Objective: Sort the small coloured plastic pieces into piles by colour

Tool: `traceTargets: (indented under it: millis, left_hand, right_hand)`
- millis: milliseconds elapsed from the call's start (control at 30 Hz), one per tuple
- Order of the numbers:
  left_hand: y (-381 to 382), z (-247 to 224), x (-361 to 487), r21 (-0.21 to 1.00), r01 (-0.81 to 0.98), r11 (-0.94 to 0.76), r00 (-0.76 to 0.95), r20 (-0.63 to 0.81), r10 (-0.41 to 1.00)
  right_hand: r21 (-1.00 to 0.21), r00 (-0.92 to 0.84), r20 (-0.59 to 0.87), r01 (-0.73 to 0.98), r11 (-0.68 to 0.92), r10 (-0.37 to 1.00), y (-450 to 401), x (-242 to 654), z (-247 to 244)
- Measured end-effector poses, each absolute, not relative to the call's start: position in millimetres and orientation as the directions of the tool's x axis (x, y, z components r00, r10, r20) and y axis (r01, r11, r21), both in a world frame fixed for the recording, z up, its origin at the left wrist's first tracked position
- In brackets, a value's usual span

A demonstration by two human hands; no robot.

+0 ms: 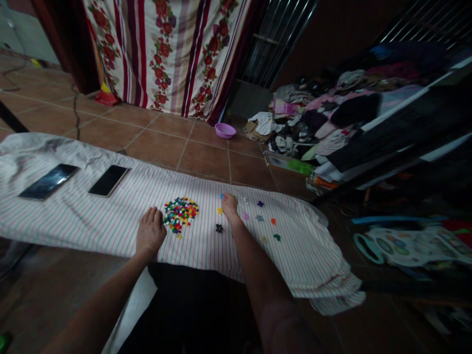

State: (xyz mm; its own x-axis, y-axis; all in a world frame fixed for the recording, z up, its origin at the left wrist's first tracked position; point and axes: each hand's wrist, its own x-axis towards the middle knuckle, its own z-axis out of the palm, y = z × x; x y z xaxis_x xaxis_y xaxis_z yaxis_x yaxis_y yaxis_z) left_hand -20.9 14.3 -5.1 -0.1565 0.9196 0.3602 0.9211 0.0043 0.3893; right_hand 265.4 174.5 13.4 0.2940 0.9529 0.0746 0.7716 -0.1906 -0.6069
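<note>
On a striped cloth (140, 236) lies a mixed pile of small coloured pieces (182, 211). My left hand (151, 230) rests flat at the pile's left edge, fingers apart from any grip. To the right of the pile, my right hand (230, 204) has its fingers pressed together beside small blue pieces (221, 196); whatever is between the fingertips is too small to name. Around it sit little single-colour groups: yellow (220, 211), black (219, 228), pink (246, 216), grey (259, 218), orange (273, 221), dark blue (260, 203), white (246, 199) and green (277, 237).
Two dark-screened devices, a larger one (49, 182) and a phone (109, 181), lie on the cloth at left. Beyond are a purple basin (225, 130) on the tiled floor, a floral curtain (177, 54) and heaped clothes (332, 115) at right.
</note>
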Motion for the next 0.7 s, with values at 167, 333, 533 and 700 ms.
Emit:
traceTargets:
  millis: [167, 333, 533, 700]
  left_hand:
    - [14.5, -6.1, -20.4, 0.402, 0.915, 0.001, -0.163, 0.368, 0.915]
    - [14.0, -5.0, -20.6, 0.396, 0.918, 0.005, -0.158, 0.354, 0.922]
    - [14.1, -3.8, -20.1, 0.407, 0.913, 0.008, -0.167, 0.357, 0.919]
    - [13.2, -0.8, -18.7, 0.393, 0.919, 0.016, -0.164, 0.347, 0.923]
  right_hand:
    - [-0.636, 0.285, 0.083, 0.753, -0.170, 0.955, 174.2, 265.7, 9.4]
    - [-0.647, 0.280, 0.071, 0.743, -0.169, 0.957, 170.4, 266.3, 10.5]
    - [-0.650, 0.268, 0.052, 0.740, -0.171, 0.962, 163.9, 261.3, 14.9]
    - [-0.644, 0.217, 0.045, 0.752, -0.137, 0.975, 151.0, 248.1, 24.3]
